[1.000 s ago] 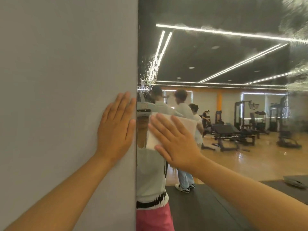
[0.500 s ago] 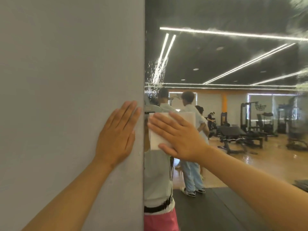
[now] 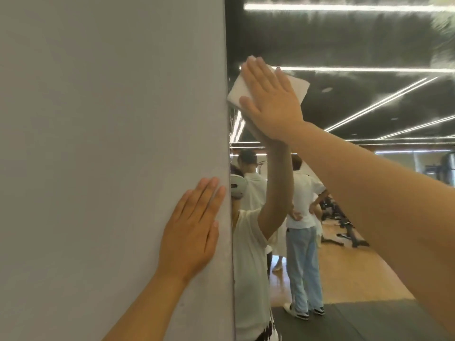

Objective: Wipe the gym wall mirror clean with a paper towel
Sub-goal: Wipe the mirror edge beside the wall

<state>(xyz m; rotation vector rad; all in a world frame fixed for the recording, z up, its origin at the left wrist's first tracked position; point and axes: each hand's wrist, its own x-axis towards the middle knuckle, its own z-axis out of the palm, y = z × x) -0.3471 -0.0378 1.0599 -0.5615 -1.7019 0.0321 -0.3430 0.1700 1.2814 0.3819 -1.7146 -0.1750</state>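
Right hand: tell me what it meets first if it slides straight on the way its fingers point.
Probably the grey wall at the left edge of the mirror; the right hand points up-left, its paper towel touching that edge.

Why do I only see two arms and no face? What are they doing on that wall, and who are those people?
No machine here, just a person. The camera sits on their head, so you see only their own arms. The left hand rests flat on the grey wall. The right hand reaches higher and presses a white paper towel against the mirror with straight fingers, right beside the wall's edge. The people, wooden floor and ceiling lights are reflections of the gym behind. The raised arm in the mirror is the person's own reflection. Cloudy streaks near the mirror's top show it is not clean yet.
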